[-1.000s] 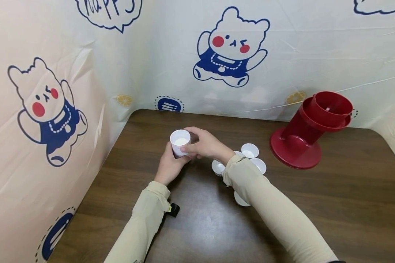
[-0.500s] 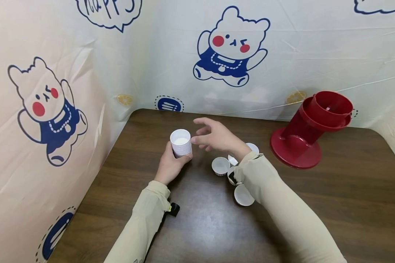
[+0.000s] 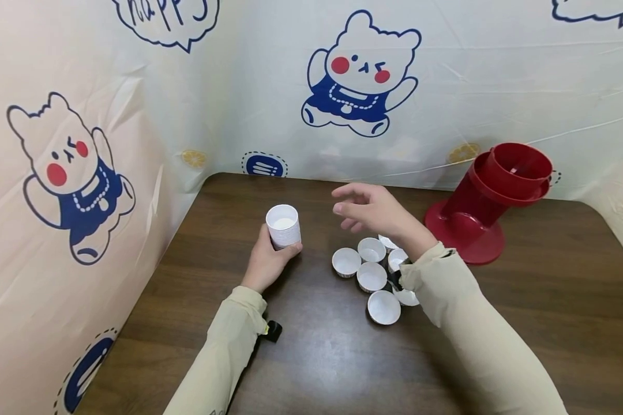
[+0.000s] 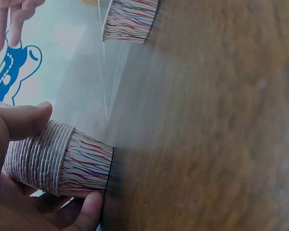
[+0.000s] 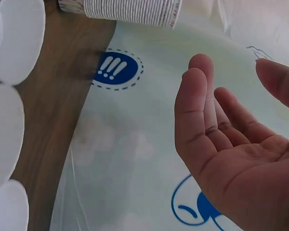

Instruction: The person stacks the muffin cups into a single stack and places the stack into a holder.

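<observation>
On the left part of the table stands a stack of white paper cups (image 3: 283,226), many rims pressed close together. My left hand (image 3: 265,262) grips this stack, thumb on one side and fingers round the other. In the left wrist view the lowest cup (image 4: 86,163) of the stack shows thin wavy coloured lines and meets the table. My right hand (image 3: 374,210) hangs in the air to the right of the stack, fingers loosely bent and holding nothing; the right wrist view shows its palm (image 5: 260,168) bare. Below it several single paper cups (image 3: 371,276) stand mouth up, some partly hidden by the right sleeve.
A red cylindrical holder (image 3: 490,196) on a round base stands at the back right of the brown wooden table (image 3: 311,357). A patterned cloth (image 3: 270,86) hangs behind the table and on its left. A black wrist device (image 3: 273,331) sits at the left sleeve.
My right hand has let go of the stack and moved off to the right, uncovering more of the single cups. The left hand keeps its grip on the stack.
</observation>
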### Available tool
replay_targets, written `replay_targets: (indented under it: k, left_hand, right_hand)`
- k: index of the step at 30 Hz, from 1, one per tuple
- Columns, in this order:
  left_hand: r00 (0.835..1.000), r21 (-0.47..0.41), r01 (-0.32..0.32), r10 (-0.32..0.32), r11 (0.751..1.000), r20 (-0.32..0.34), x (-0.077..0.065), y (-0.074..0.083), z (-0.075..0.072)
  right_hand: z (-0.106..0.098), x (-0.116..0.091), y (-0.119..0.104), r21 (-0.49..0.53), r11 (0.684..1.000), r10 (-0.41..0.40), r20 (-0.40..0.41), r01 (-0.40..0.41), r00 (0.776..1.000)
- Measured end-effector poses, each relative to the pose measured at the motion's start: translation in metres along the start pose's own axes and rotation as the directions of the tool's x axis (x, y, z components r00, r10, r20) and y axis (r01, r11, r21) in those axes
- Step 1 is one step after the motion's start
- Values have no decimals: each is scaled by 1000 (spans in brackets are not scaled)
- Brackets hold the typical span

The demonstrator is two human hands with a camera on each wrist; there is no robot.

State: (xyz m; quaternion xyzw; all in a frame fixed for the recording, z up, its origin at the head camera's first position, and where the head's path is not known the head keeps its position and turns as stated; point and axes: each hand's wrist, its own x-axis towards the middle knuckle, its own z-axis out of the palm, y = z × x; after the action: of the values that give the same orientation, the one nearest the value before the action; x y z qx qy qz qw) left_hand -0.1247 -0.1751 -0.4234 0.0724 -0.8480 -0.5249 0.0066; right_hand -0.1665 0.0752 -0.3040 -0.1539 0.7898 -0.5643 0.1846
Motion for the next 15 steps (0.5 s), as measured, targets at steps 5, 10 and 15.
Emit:
replay_targets:
  k: [5,10,15]
  left_hand:
    - [1000,4,1,-1,1000,8,0,0,0]
    - [1000,10,1,-1,1000,13,0,0,-1]
    - [1000,5,3,-3,1000,15,-1,1,-1]
  right_hand:
    - [-12,-14,6,-12,1000,7,-20,-7,1000]
    - [-24,-27,13,-3,1000,7,-39,-7,999]
    - [-34,-42,22,-51,999,0,-60,-3,998]
